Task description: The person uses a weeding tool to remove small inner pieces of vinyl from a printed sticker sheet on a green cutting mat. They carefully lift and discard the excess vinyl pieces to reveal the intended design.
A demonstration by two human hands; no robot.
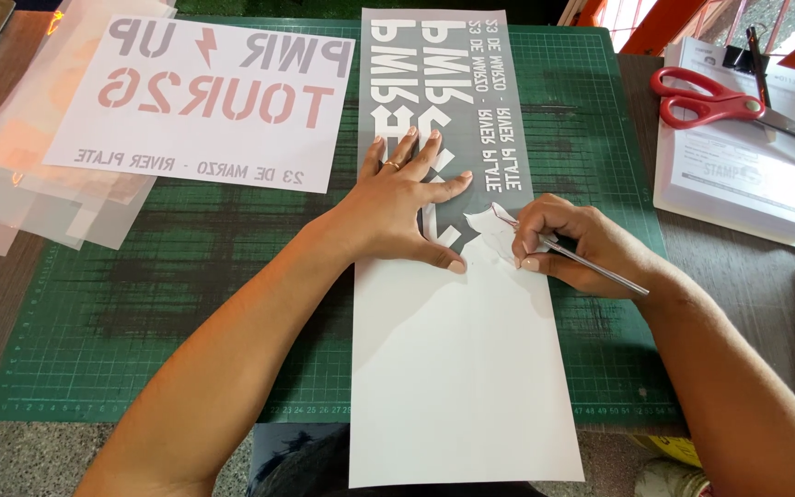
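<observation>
1. Green cutting mat (186,304) covers the surface
2. Left hand (407,207) lies flat, fingers spread, pressing the long vinyl sheet (457,368) at centre
3. Right hand (572,244), at 3 o'clock of it, pinches a metal weeding tool (600,271)

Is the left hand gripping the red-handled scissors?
No: the left hand presses flat on the long grey sheet, while the scissors lie apart on a paper stack.

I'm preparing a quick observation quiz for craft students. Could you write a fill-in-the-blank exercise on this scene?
1. The left hand presses flat on the long ____ sheet.
2. The right hand holds a thin ____ tool.
3. The scissors have ____ handles.
4. Everything lies on a ____ cutting mat.

Missing words: grey-and-white; metal; red; green
</observation>
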